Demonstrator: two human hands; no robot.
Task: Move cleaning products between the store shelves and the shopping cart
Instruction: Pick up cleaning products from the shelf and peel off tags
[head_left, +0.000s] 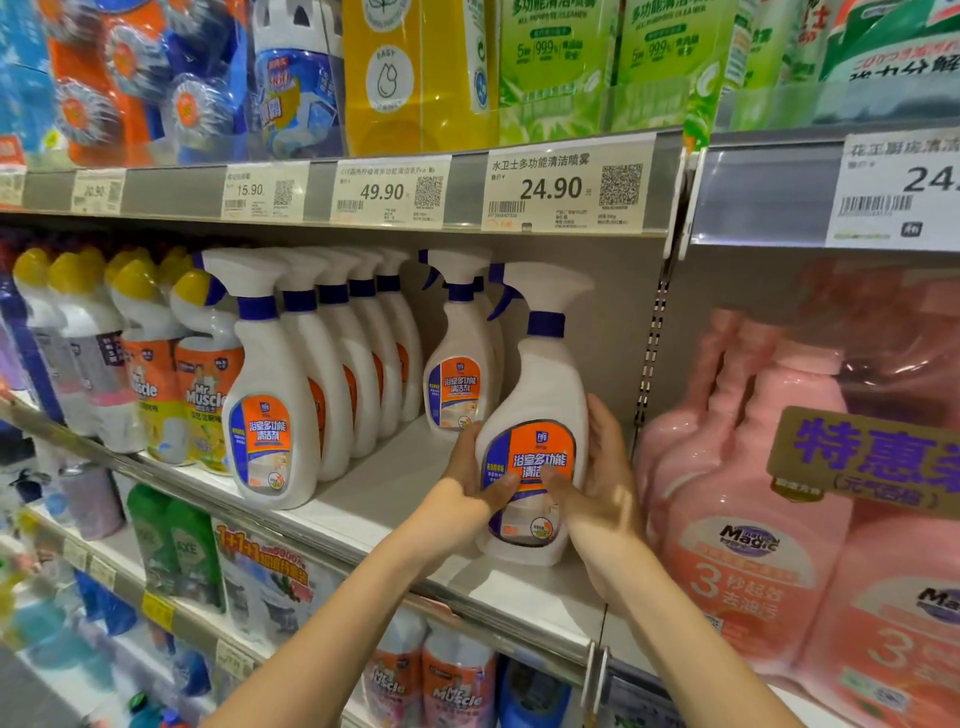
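White plastic trigger-spray bottle with blue collar and orange-blue label (545, 384) stood upright at the near right end of the grey metal shelf (395, 488), left hand (470, 483) and right hand (602, 478) cupped round its lower body, thumbs on the label. No cart was in view, so the transfer looked mid-step, direction unclear. Its label read 浴室多功能清洁剂; the white price tag (566, 187) above read 24.90; the yellow-capped bottles (205, 400) at left read Mr Muscle.

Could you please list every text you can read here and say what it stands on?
"24.90": large price tag.
"49.90": middle price tag.
"15.90": small price tag.
"Mr Muscle": yellow-capped bottle.
"Magic": pink bottle.
"AXE": green bottle.
"浴室多功能": spray bottle in left hand and right hand.
Fine print on tags: too small to read.
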